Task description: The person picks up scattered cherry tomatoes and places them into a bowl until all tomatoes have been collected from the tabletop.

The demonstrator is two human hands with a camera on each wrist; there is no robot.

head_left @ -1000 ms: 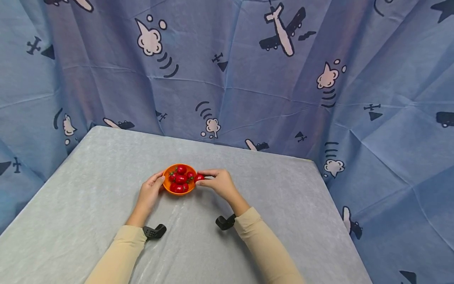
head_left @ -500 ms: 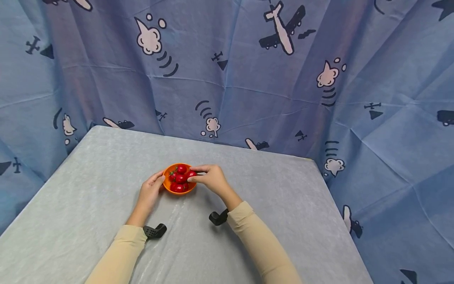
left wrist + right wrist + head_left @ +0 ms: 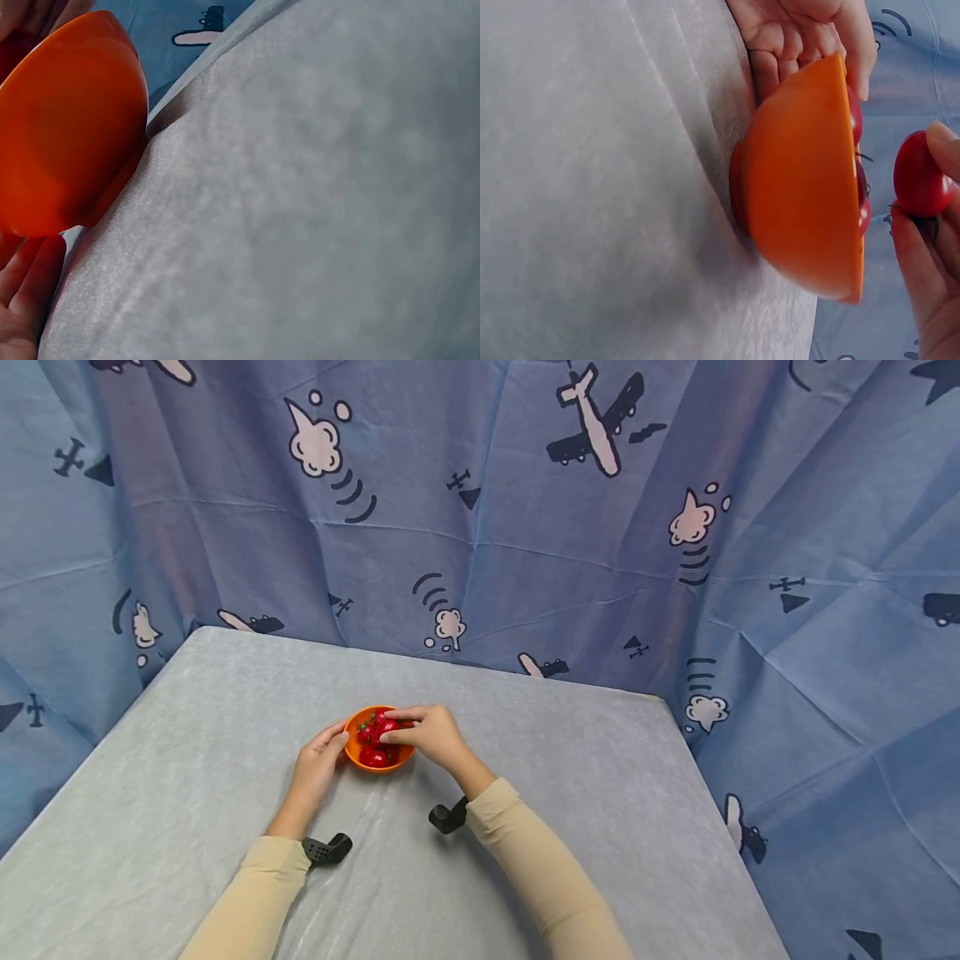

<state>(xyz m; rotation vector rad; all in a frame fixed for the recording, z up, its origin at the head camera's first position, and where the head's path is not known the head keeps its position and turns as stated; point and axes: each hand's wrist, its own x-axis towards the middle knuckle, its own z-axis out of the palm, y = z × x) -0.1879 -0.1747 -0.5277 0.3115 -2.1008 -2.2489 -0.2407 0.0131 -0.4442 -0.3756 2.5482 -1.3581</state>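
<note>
The left hand [image 3: 317,766] cups the left side of the bowl [image 3: 358,724], fingers curled on its wall. The bowl stands upright near the middle of the table [image 3: 187,735], mouth up. Over it, the right hand [image 3: 431,735] pinches a tomato [image 3: 919,176]; its long axis is hard to tell, and the hand hides part of the bowl.

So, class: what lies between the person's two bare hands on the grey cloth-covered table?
The small orange bowl of red cherry tomatoes, seen in the head view, with the left hand holding its rim and the right hand over it.
</note>
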